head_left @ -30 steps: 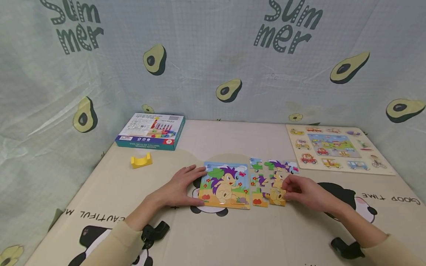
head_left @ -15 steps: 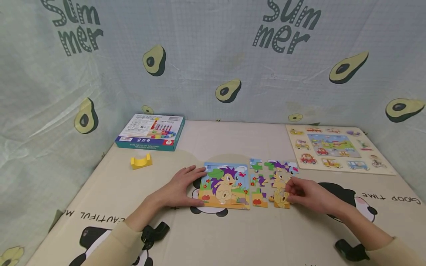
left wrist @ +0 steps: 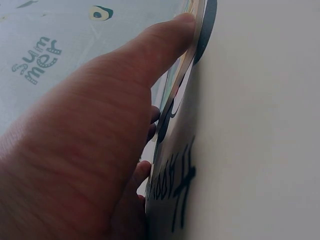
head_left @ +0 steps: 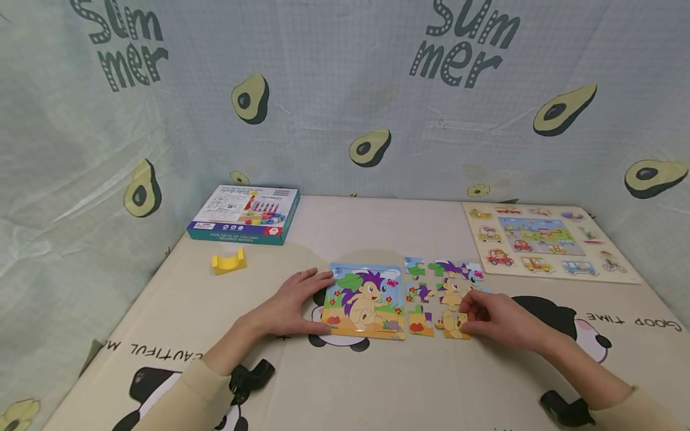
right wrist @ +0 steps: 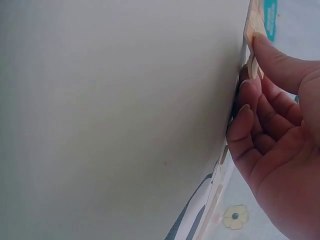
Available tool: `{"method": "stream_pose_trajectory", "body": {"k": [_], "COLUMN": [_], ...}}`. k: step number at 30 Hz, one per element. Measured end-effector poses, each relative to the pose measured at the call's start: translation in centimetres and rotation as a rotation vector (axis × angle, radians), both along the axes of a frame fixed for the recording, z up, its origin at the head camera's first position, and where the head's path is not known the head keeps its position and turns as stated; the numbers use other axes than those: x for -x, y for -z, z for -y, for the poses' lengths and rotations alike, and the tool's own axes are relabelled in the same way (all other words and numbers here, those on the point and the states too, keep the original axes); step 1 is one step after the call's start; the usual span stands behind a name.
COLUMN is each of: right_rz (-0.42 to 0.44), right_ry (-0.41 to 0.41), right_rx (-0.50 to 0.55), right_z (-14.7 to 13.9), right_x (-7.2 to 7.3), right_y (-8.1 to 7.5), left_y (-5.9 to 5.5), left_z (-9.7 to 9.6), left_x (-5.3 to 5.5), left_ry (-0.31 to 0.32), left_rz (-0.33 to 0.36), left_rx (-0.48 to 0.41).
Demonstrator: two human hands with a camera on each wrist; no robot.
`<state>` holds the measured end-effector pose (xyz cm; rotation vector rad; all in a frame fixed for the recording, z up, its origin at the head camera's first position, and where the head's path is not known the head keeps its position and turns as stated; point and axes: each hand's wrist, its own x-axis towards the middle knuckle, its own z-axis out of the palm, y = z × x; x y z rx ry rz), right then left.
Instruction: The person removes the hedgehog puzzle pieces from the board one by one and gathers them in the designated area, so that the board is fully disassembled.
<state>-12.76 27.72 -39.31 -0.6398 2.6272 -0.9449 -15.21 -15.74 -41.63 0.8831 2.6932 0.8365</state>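
My left hand [head_left: 293, 303] rests against the left edge of a hedgehog jigsaw board [head_left: 398, 334], fingers and thumb extended and spread along it. In the left wrist view the thumb [left wrist: 165, 45] lies straight against the board's side. To the right of the board, my right hand [head_left: 498, 317] pinches a yellow puzzle piece [head_left: 454, 326] showing the hedgehog's belly. The right wrist view has the thumb pressed on this piece [right wrist: 255, 30], with the other fingers curled beneath. Several loose pieces lie in rough rows, among them a red-mushroom piece [head_left: 420, 323] and a purple-spined piece [head_left: 450, 267].
At the back left lies a boxed bead set [head_left: 245, 215], with a yellow curved block [head_left: 229, 262] in front of it. A wooden vehicle puzzle board [head_left: 584, 269] occupies the back right. Printed fabric [head_left: 318, 155] hangs behind the table.
My right hand has shifted the pinched puzzle piece slightly right and toward me, apart from its neighbours, and now holds it nearly still. My left hand has stayed at the board.
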Motion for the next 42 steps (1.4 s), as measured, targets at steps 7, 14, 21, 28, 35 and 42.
{"method": "stream_pose_trajectory", "body": {"k": [7, 14, 21, 28, 35, 42], "right_rz": [-0.028, -0.043, -0.038, -0.042, -0.027, 0.005], "right_ry": [-0.002, 0.007, 0.022, 0.026, 0.027, 0.038], "right_rx": [-0.013, -0.038, -0.051, -0.06, -0.048, -0.037], "right_z": [-0.01, 0.05, 0.15, 0.22, 0.15, 0.04], "right_x": [-0.03, -0.17, -0.25, -0.22, -0.21, -0.07], "right_y": [-0.07, 0.06, 0.08, 0.13, 0.24, 0.02], "left_y": [-0.04, -0.06, -0.02, -0.09, -0.08, -0.11], "left_z": [0.0, 0.0, 0.01, 0.01, 0.0, -0.1], "left_x": [0.01, 0.01, -0.02, 0.0, -0.03, -0.11], "left_ry": [-0.003, 0.0, -0.002, -0.008, -0.005, -0.011], "left_rz": [-0.002, 0.002, 0.006, 0.009, 0.014, 0.016], "left_rx": [0.002, 0.001, 0.004, 0.003, 0.003, 0.006]}}
